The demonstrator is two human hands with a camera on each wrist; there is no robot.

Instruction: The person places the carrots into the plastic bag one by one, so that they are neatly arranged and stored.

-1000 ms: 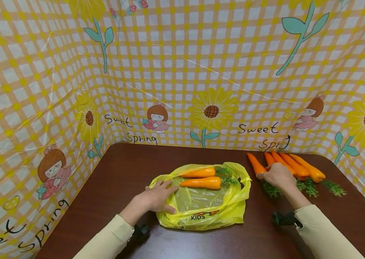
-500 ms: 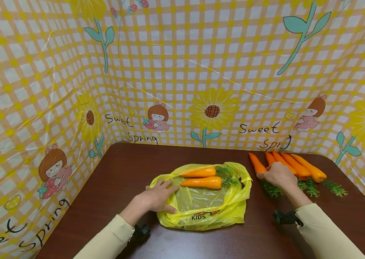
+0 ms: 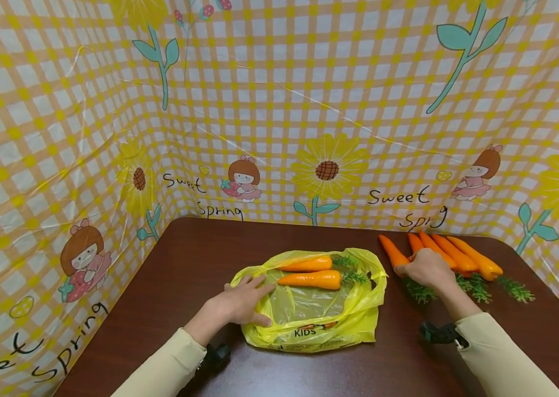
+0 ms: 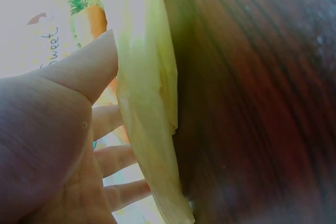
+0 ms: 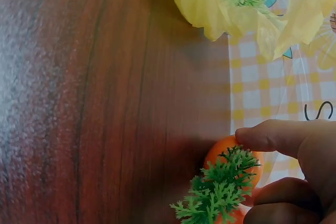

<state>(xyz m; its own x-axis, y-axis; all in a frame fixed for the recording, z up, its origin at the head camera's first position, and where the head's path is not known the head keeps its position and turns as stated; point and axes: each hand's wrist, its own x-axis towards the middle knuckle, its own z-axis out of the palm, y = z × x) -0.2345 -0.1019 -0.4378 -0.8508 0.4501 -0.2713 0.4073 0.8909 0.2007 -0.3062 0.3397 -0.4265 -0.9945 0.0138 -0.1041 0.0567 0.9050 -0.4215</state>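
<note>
A yellow plastic bag (image 3: 354, 336) printed with "KIDS" lies with its mouth open at the middle of the table. Inside it, two orange carrots (image 3: 309, 280) with green tops lie side by side. My left hand (image 3: 240, 303) rests on the bag's left rim, fingers spread; the left wrist view shows the yellow plastic (image 4: 144, 98) at its fingertips. To the right of the bag, my right hand (image 3: 428, 270) pinches a carrot (image 3: 392, 252) near its leafy end. In the right wrist view, the thumb (image 5: 257, 134) presses on the orange top beside the green leaves (image 5: 215, 192).
Several more carrots (image 3: 475, 259) lie side by side at the back right, partly behind my right hand, their green tops (image 3: 515, 288) toward me. A checked cloth (image 3: 279, 121) with sunflowers walls in the dark brown table (image 3: 195, 248) at the back and sides.
The tip of the carrot in my right hand has swung slightly left, apart from the others. My left hand and the bag stay in place; the head view has shifted a little.
</note>
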